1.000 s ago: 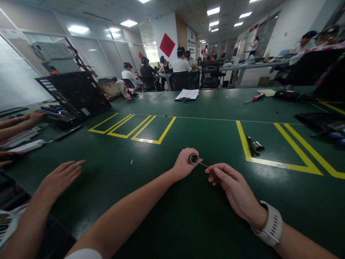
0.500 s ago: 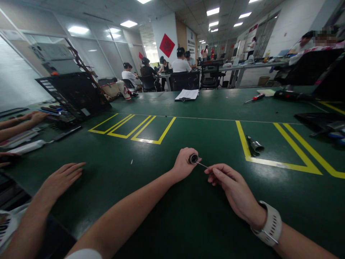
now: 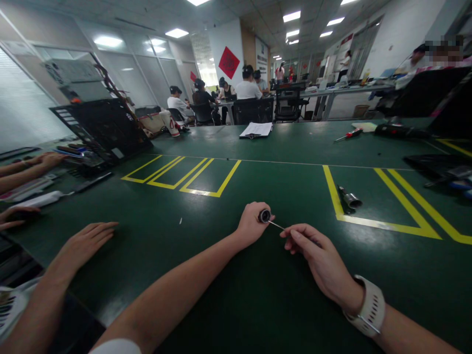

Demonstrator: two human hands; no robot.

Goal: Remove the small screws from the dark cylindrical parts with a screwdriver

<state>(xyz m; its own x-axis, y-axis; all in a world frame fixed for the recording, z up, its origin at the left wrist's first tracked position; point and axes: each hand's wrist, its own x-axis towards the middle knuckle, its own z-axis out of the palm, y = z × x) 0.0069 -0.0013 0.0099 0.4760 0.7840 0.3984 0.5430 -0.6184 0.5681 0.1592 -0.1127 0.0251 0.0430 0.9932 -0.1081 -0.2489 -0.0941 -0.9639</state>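
Observation:
My left hand [image 3: 253,221] is wrapped round a dark cylindrical part with a round metal-rimmed opening [image 3: 264,216], which faces me. My right hand [image 3: 309,246], with a pale watch strap on its wrist, pinches a thin metal rod [image 3: 276,225]. The rod's far tip reaches the lower edge of the cylinder's opening; whether it goes inside I cannot make out. Its near end is hidden by my fingers. To the right, a metal cylindrical piece [image 3: 352,199] with a dark piece beside it lies inside a yellow-taped outline.
A co-worker's hand [image 3: 86,243] lies on the green table at the left. A clipboard with papers [image 3: 256,129] and a red-handled screwdriver [image 3: 348,135] lie toward the back. Dark items [image 3: 446,169] sit at the right edge, a black panel [image 3: 105,128] at the left.

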